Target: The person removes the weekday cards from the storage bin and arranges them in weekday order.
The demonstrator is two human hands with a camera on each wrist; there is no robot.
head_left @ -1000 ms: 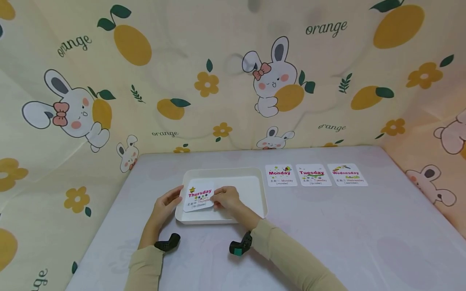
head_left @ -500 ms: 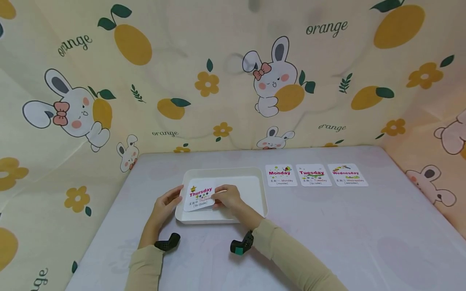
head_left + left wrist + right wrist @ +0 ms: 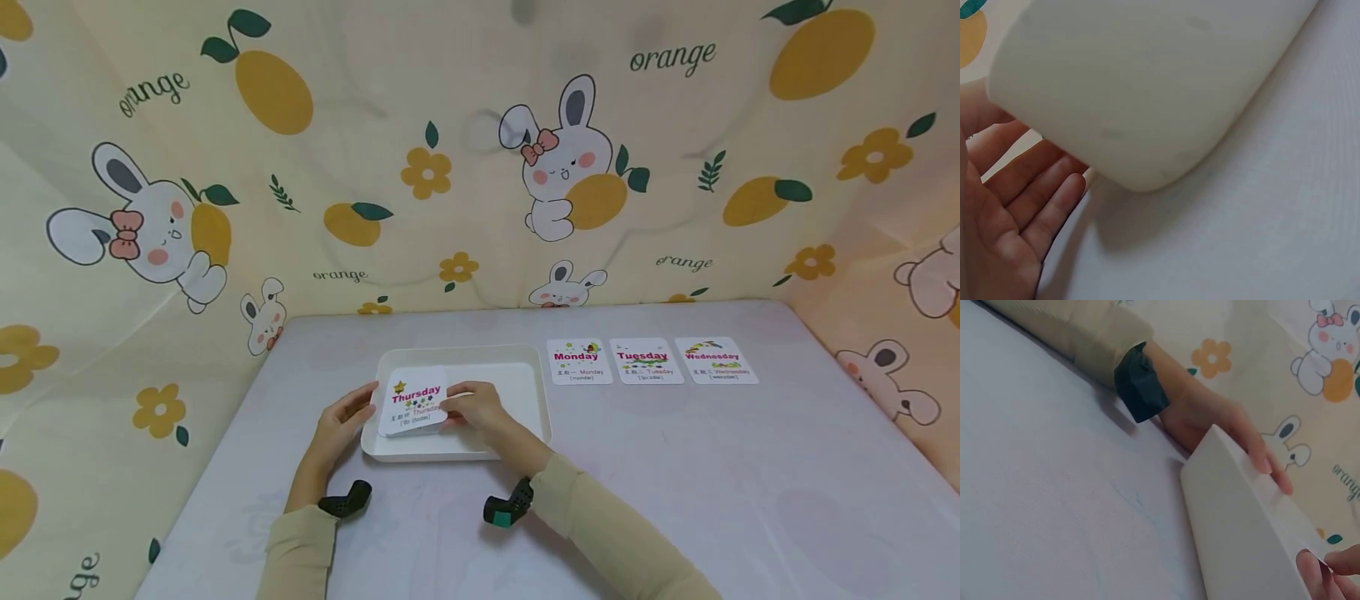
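At the tray rim [image 3: 427, 457], left hand [image 3: 337, 427] apparently loose; right hand [image 3: 482, 408] clamped on edge of Thursday card [image 3: 413, 402], room rightward

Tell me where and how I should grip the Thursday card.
I'd pinch the Thursday card by its right edge, across both faces, coming from the right. It is thin, that edge looks raised within the tray, and the right hand pinches it there; the left edge sits close to the tray's wall.
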